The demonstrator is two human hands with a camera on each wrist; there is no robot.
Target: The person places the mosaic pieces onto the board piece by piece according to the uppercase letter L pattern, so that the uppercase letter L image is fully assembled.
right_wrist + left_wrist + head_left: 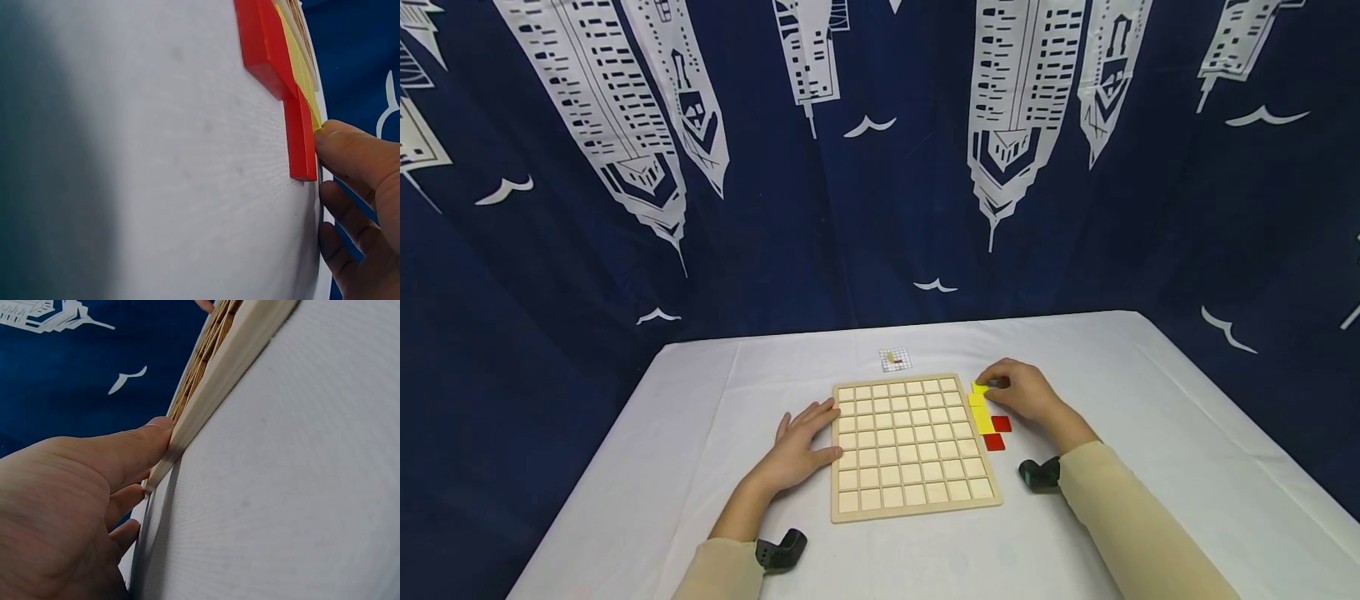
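My left hand rests at the left edge of a square wooden grid board, fingers spread. In the left wrist view the thumb lies against the board's side. Beyond the board's right edge, my right hand pinches a small yellow tile between thumb and forefinger. More yellow tiles lie just below it, along the board. Beside them are two red blocks, an upper one and a lower one. In the right wrist view the thumb touches the yellow edge.
A small printed grid card with yellow and red marks lies behind the board. White cloth covers the table. A dark blue curtain with white buildings hangs behind it. Each wrist carries a black device, such as the left one.
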